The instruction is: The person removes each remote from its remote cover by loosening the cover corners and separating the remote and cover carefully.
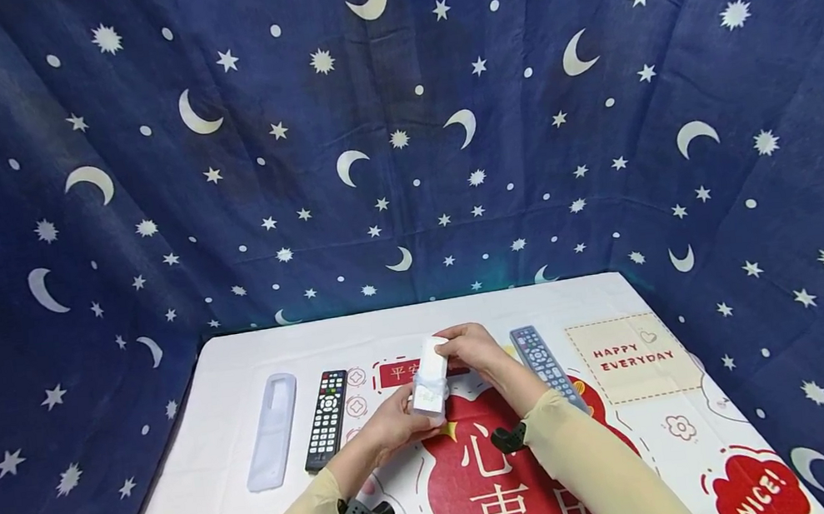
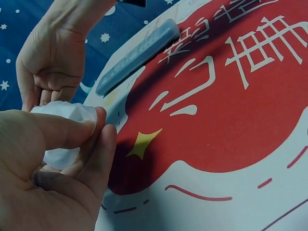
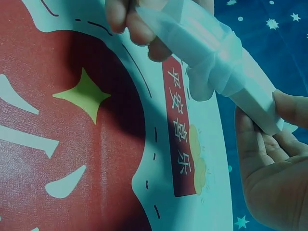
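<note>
Above the middle of the table I hold a white remote point(image 1: 430, 375) partly wrapped in a translucent silicone sleeve point(image 3: 211, 53). My left hand point(image 1: 415, 416) pinches its near end, thumb and fingers point(image 2: 91, 130) curled round the crumpled sleeve point(image 2: 62, 111). My right hand point(image 1: 448, 345) grips the far end, with the thumb point(image 3: 292, 108) pressed on the remote's tip point(image 3: 262, 113). The part of the remote inside my left palm is hidden.
On the white table point(image 1: 597, 292) lie a clear empty sleeve point(image 1: 273, 429) at the left, a black remote point(image 1: 327, 418) beside it, and a grey remote point(image 1: 547, 367) to the right of my hands. A red printed mat point(image 1: 474, 485) covers the middle. Blue star cloth hangs behind.
</note>
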Action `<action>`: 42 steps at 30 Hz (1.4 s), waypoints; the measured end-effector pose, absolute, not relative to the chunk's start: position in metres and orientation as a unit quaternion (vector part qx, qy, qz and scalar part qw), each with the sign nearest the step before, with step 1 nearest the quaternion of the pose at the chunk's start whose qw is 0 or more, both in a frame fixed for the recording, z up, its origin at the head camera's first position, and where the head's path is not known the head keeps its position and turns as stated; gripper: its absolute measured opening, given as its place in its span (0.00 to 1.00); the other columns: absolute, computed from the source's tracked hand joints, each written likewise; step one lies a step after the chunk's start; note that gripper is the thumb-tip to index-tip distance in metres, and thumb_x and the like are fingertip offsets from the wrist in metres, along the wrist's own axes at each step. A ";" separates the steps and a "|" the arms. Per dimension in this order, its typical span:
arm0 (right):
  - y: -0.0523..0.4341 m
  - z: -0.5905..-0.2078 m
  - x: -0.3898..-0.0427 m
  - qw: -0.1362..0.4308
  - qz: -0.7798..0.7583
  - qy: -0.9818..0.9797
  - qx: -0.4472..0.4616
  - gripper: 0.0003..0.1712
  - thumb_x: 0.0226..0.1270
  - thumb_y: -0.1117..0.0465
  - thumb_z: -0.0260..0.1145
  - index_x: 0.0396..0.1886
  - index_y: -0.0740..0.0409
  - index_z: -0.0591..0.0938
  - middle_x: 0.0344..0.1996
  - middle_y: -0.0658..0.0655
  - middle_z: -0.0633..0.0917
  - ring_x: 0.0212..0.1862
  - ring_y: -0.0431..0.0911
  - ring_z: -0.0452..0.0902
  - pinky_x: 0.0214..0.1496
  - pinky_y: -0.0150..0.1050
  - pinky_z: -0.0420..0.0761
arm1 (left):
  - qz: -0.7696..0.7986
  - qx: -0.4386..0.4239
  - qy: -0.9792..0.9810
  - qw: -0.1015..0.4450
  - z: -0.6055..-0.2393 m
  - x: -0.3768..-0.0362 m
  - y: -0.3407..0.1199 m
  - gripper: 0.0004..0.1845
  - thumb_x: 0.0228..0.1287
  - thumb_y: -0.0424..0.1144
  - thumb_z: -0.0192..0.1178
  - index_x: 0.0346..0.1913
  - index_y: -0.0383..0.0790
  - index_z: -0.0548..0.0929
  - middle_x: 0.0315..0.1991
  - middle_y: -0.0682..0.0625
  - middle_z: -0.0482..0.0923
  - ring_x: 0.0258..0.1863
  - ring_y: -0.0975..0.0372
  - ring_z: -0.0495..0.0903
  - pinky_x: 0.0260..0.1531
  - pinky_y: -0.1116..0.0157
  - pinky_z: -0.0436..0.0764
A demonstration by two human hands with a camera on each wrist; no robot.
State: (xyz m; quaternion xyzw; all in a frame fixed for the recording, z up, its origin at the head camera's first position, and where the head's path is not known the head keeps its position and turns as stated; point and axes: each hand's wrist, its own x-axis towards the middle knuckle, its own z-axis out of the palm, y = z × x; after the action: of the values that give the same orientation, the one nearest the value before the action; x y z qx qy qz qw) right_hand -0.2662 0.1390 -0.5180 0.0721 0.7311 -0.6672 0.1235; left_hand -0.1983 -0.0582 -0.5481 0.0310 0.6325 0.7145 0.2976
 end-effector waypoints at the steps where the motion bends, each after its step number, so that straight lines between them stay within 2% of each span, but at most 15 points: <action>1: 0.139 -0.518 -0.266 0.122 -0.668 0.731 0.071 0.19 0.65 0.68 0.69 0.55 0.71 0.83 0.44 0.64 0.86 0.41 0.51 0.85 0.55 0.55 0.83 | 0.717 0.032 0.631 0.295 -0.549 -0.198 -0.059 0.38 0.64 0.20 0.63 0.74 0.29 0.59 0.52 0.33 0.81 0.47 0.48 0.86 0.52 0.53 0.84; 6: 0.137 -0.516 -0.266 0.127 -0.670 0.729 0.058 0.21 0.66 0.67 0.69 0.57 0.72 0.82 0.45 0.64 0.86 0.40 0.49 0.86 0.53 0.51 0.85 | 0.721 0.041 0.628 0.289 -0.549 -0.199 -0.064 0.35 0.65 0.20 0.60 0.74 0.28 0.60 0.51 0.36 0.80 0.47 0.49 0.85 0.53 0.53 0.83; 9: 0.137 -0.515 -0.267 0.129 -0.668 0.732 0.051 0.21 0.66 0.67 0.69 0.57 0.72 0.82 0.45 0.63 0.87 0.40 0.48 0.85 0.52 0.50 0.85 | 0.717 0.054 0.629 0.296 -0.549 -0.201 -0.068 0.30 0.69 0.25 0.56 0.73 0.27 0.64 0.50 0.38 0.82 0.47 0.52 0.86 0.55 0.52 0.82; 14: 0.140 -0.512 -0.267 0.124 -0.665 0.734 0.055 0.20 0.66 0.68 0.68 0.57 0.71 0.83 0.44 0.63 0.87 0.42 0.52 0.84 0.53 0.51 0.84 | 0.696 0.080 0.647 0.300 -0.549 -0.206 -0.073 0.25 0.76 0.32 0.53 0.71 0.26 0.68 0.50 0.38 0.84 0.47 0.54 0.86 0.52 0.56 0.84; 21: 0.141 -0.514 -0.268 0.124 -0.663 0.735 0.067 0.21 0.66 0.67 0.68 0.58 0.70 0.83 0.46 0.63 0.87 0.42 0.50 0.85 0.55 0.51 0.83 | 0.667 0.099 0.688 0.269 -0.550 -0.204 -0.073 0.27 0.71 0.26 0.53 0.71 0.23 0.67 0.45 0.35 0.86 0.46 0.45 0.87 0.48 0.56 0.85; 24: 0.141 -0.516 -0.268 0.120 -0.667 0.732 0.070 0.21 0.66 0.67 0.68 0.58 0.69 0.83 0.46 0.63 0.87 0.41 0.48 0.85 0.53 0.50 0.84 | 0.663 0.097 0.700 0.249 -0.551 -0.200 -0.070 0.27 0.70 0.26 0.53 0.71 0.23 0.68 0.42 0.33 0.87 0.44 0.45 0.88 0.47 0.55 0.86; 31: 0.144 -0.522 -0.270 0.108 -0.677 0.722 0.089 0.21 0.65 0.68 0.68 0.57 0.71 0.83 0.46 0.64 0.87 0.40 0.47 0.85 0.48 0.46 0.86 | 0.664 0.088 0.712 0.212 -0.550 -0.191 -0.065 0.27 0.67 0.25 0.50 0.70 0.23 0.70 0.43 0.32 0.86 0.39 0.49 0.89 0.45 0.52 0.86; 42: 0.144 -0.524 -0.268 0.098 -0.700 0.700 0.104 0.21 0.66 0.70 0.67 0.58 0.73 0.82 0.46 0.66 0.87 0.39 0.47 0.85 0.45 0.44 0.87 | 0.668 0.067 0.710 0.213 -0.552 -0.190 -0.066 0.28 0.67 0.26 0.51 0.70 0.24 0.71 0.43 0.33 0.87 0.35 0.55 0.89 0.42 0.57 0.87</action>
State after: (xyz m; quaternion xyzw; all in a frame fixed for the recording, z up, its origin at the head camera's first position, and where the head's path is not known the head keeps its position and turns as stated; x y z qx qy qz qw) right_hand -0.2678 0.1444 -0.5242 0.1038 0.6996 -0.7001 0.0982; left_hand -0.1896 -0.0659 -0.5518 0.0668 0.7102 0.6678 0.2126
